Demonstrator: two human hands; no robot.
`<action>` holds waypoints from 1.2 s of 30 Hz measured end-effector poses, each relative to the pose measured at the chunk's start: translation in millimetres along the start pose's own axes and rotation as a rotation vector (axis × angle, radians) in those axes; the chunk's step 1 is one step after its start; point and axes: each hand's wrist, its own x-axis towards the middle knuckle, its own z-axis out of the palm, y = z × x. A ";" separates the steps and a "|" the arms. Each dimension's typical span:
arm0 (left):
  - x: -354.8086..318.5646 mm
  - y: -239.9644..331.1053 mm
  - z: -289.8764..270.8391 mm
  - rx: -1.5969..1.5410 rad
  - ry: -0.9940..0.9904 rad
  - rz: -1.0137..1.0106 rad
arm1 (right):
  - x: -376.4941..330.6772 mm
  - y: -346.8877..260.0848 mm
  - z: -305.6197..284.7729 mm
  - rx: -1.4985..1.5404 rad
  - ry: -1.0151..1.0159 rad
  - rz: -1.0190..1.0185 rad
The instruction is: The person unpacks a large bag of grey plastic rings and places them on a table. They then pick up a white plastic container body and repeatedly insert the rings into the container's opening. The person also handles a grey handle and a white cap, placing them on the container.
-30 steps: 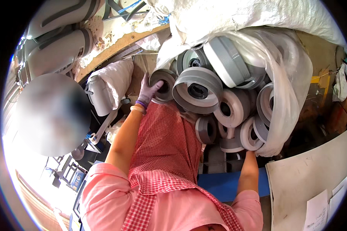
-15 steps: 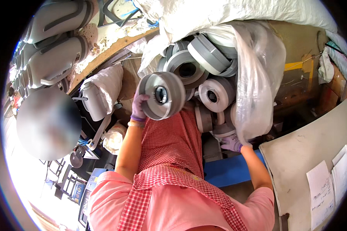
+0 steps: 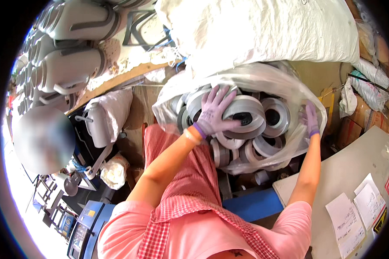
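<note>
A clear plastic bag (image 3: 304,93) stands wide-mouthed before me, full of grey round collar-like parts (image 3: 273,117) with dark centre holes. My left hand (image 3: 212,113), in a thin purple glove, lies over the parts at the left of the bag with its fingers spread. Its thumb reaches to a grey ring-shaped part (image 3: 253,113) on top of the pile. At the bag's right side, my right hand (image 3: 309,118), also gloved, rests against the plastic with its fingers stretched out. Parts lower in the bag are partly hidden by those above.
A large white sack (image 3: 255,30) lies behind the bag. Grey jug-like bodies (image 3: 69,64) stand in rows at the far left, with another grey jug (image 3: 99,125) nearer. A board with papers (image 3: 343,220) is at the right. Beside a blurred round patch stands a blue machine (image 3: 86,228).
My left hand has let go of the ring-shaped part it held up and moved right onto the pile. My right hand has risen along the bag, whose mouth is now spread wider.
</note>
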 end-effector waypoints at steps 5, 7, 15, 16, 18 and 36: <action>15.0 -12.3 -15.7 -0.082 -0.164 0.154 | 104.2 -37.8 34.7 -0.593 0.467 -0.341; 27.2 -18.0 -22.9 -0.059 -0.206 0.221 | 143.2 -40.5 33.4 -0.573 0.441 -0.268; 113.7 -11.3 -11.1 -0.006 -0.244 0.387 | 275.3 -15.9 23.8 -0.501 -0.109 0.095; 127.2 -8.4 -10.9 -0.009 -0.310 0.303 | 275.3 3.7 12.4 -0.384 -0.155 0.179; 138.5 -28.6 -5.3 -0.075 -0.228 0.328 | 244.0 75.2 -15.5 -0.001 -0.176 0.276; 128.9 -17.8 -2.1 0.120 0.090 0.233 | -47.6 351.8 -9.1 0.934 0.199 0.300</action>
